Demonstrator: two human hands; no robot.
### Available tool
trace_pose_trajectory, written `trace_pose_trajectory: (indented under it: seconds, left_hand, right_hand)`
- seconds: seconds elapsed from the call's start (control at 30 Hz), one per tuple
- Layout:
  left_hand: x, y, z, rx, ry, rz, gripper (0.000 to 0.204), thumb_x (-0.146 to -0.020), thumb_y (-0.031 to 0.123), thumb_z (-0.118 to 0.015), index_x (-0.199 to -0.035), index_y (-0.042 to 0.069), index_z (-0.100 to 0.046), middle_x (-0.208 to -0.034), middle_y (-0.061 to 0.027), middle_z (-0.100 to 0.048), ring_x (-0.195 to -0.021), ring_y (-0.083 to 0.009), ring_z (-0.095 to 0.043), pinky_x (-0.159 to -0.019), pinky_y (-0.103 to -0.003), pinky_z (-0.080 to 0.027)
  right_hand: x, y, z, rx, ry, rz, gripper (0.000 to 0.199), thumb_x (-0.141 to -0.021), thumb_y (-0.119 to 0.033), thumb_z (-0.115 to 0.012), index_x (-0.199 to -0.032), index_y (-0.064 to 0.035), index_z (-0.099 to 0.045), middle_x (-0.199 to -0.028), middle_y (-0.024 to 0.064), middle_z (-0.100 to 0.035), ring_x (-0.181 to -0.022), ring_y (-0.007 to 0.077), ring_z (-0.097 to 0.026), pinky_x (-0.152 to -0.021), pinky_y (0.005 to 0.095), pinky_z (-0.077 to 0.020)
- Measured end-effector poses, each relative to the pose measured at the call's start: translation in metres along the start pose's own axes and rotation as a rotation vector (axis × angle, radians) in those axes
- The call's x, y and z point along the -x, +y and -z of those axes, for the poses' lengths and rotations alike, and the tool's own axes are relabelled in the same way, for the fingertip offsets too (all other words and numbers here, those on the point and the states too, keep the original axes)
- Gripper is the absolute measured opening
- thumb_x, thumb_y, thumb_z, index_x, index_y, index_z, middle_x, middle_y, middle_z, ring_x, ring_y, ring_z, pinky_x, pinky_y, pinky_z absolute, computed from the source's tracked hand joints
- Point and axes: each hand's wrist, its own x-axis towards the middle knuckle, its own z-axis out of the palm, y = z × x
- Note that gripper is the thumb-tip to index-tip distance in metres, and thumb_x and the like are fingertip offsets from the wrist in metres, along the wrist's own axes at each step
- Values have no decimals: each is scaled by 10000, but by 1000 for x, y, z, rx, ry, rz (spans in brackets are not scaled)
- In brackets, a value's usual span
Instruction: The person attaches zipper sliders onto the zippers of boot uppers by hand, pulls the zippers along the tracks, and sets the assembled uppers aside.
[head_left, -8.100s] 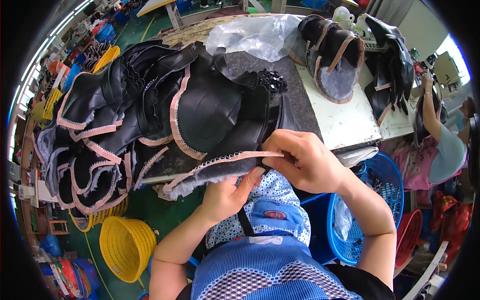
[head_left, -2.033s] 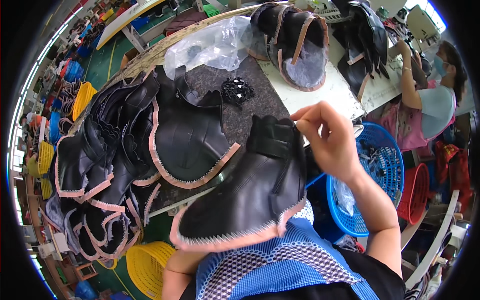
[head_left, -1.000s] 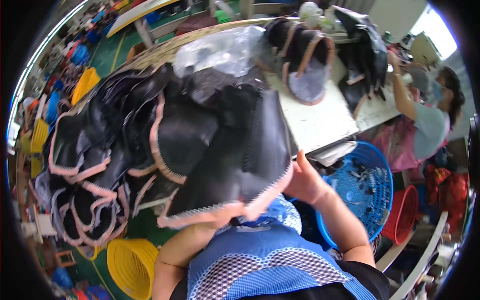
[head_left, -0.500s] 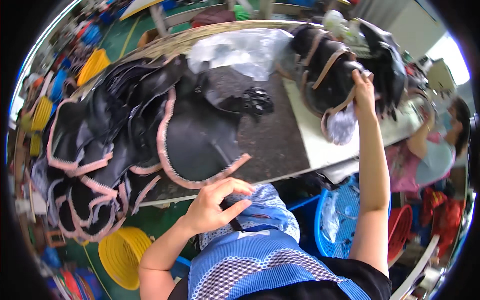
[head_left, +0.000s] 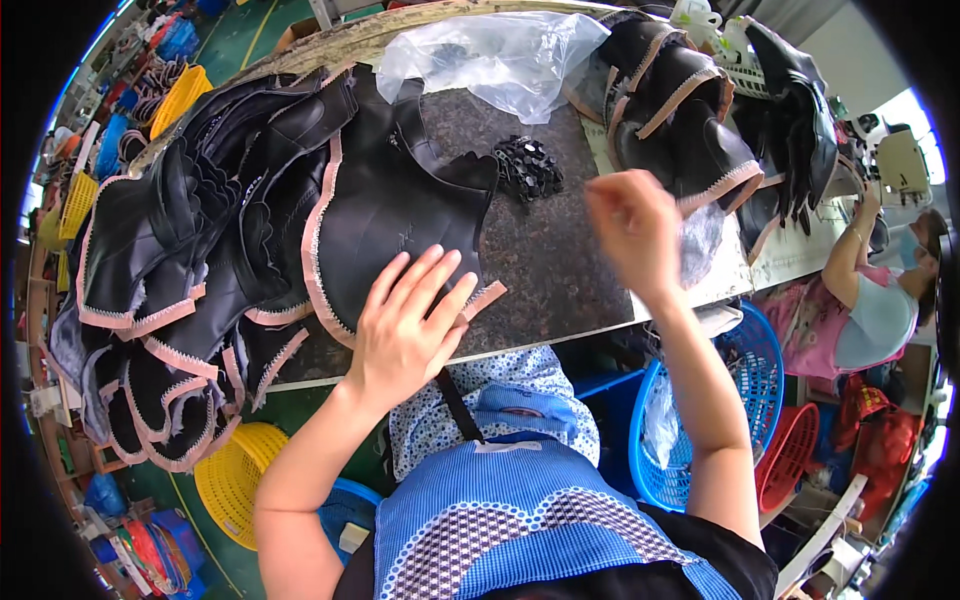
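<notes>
My left hand [head_left: 407,330] lies flat, fingers spread, on a black leather boot piece with pink zigzag trim [head_left: 385,215] at the near edge of the dark worktable [head_left: 560,270]. That piece tops a big heap of similar black pieces [head_left: 190,280] spreading left. My right hand [head_left: 632,228] hovers above the table's right part with fingers loosely curled and blurred; nothing shows in it. Beyond it lies a second stack of black pieces [head_left: 680,120]. A small cluster of black ornaments [head_left: 527,165] sits mid-table.
A crumpled clear plastic bag [head_left: 495,55] lies at the table's far edge. Blue baskets [head_left: 740,400] and a red one [head_left: 790,455] stand at my right, a yellow basket [head_left: 230,480] at lower left. Another person [head_left: 880,300] sits at the right by a sewing machine.
My right hand has drawn back from the far right stack toward mid-table, having laid a black piece there earlier. My left hand has moved up onto the trimmed piece.
</notes>
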Motion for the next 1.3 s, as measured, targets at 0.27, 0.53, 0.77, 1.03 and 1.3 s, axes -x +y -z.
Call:
trace_pose_trajectory:
  seconds: [0.27, 0.53, 0.77, 1.03, 1.3]
  left_hand:
    - [29, 9, -1, 96, 114, 42, 241, -763, 93, -706, -991, 15, -709, -1081, -135, -707, -1030, -277, -682, -914, -396, -537]
    - [14, 40, 14, 620, 240, 237, 186, -832, 14, -683, -1018, 7, -686, -974, -119, -697, -804, -198, -686, -711, -289, -550]
    - [31, 56, 7, 595, 131, 121, 166, -866, 60, -678, -1026, 24, -692, -965, -111, -698, -898, -189, -688, -774, -278, -558]
    - [41, 55, 5, 1670, -257, 575, 360, -1026, 387, -461, -929, 49, -537, -795, -40, -599, -601, -63, -559, -452, -192, -443]
    - [39, 80, -19, 1943, -193, 631, 357, -1028, 405, -450, -910, 76, -526, -703, -1, -553, -541, -35, -479, -434, -189, -373]
  right_hand:
    - [10, -9, -54, 122, -231, -119, 183, -792, -197, -731, -768, -53, -622, -803, 84, -639, -749, 265, -653, -660, 374, -511]
    - [28, -31, -44, -136, -229, -195, 167, -798, -187, -714, -777, -48, -624, -826, 102, -661, -737, 271, -666, -652, 373, -522]
    - [30, -32, -53, 153, -196, 33, 69, -820, -126, -658, -864, -79, -632, -807, 98, -638, -734, 289, -651, -648, 384, -520]
    - [78, -112, 9, -362, -456, 318, 162, -776, 10, -687, -927, -6, -631, -736, 94, -597, -692, 258, -643, -600, 338, -518]
    - [123, -106, -1, -1060, -316, -482, 99, -898, -40, -671, -974, 17, -645, -889, 51, -613, -763, 93, -610, -652, 227, -504]
